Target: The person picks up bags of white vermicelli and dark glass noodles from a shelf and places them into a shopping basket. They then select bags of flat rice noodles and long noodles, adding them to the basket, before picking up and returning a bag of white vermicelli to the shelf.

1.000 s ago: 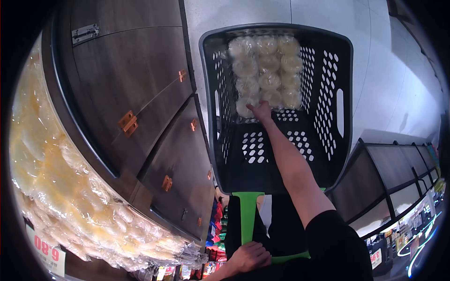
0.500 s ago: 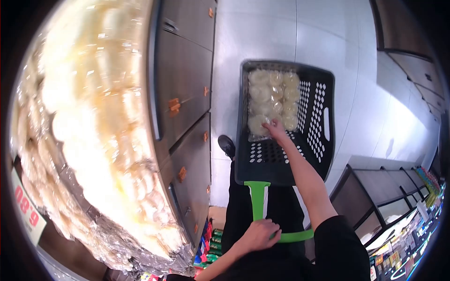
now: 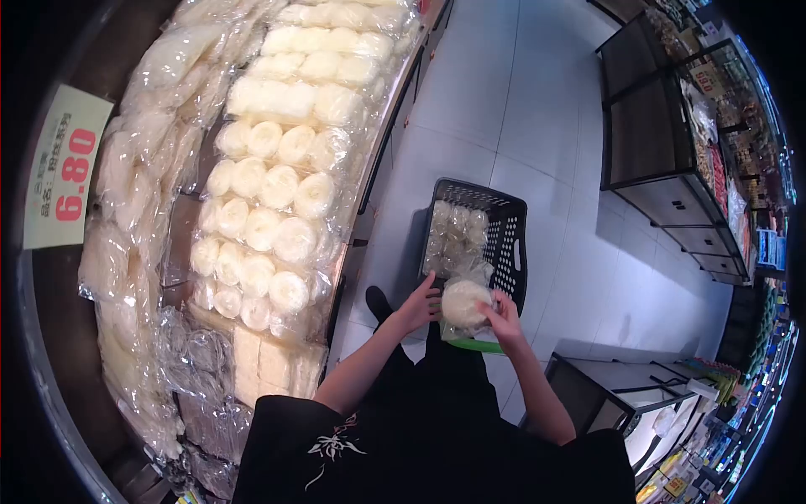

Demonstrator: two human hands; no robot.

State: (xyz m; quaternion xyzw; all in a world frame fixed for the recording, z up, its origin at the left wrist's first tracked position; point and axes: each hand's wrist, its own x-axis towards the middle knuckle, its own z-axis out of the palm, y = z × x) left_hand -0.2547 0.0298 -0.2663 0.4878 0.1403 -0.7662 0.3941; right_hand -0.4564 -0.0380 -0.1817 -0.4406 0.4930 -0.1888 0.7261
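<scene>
My right hand [image 3: 502, 317] grips a plastic-wrapped vermicelli nest [image 3: 464, 304], round and whitish, raised above the near end of the black shopping basket [image 3: 514, 281]. Clear plastic gathers at its far side and overlaps the wrapped vermicelli nests [image 3: 457, 228] lying in rows inside the basket. Just left of the raised nest is my left hand [image 3: 420, 304], open, its fingers stretched out toward the wrap. Below the nest shows part of the basket's green handle [image 3: 483, 345].
On the left, a display counter holds rows of wrapped vermicelli nests [image 3: 273, 186] and bagged clear noodles [image 3: 138, 176]. A price sign [image 3: 69, 168] stands at its edge. Dark shelving units [image 3: 651, 126] line the right side of the tiled floor [image 3: 537, 126].
My left hand has let go of the green handle and come up beside the nest. My right hand has lifted the wrapped nest toward me. The view has swung up, showing more of the counter.
</scene>
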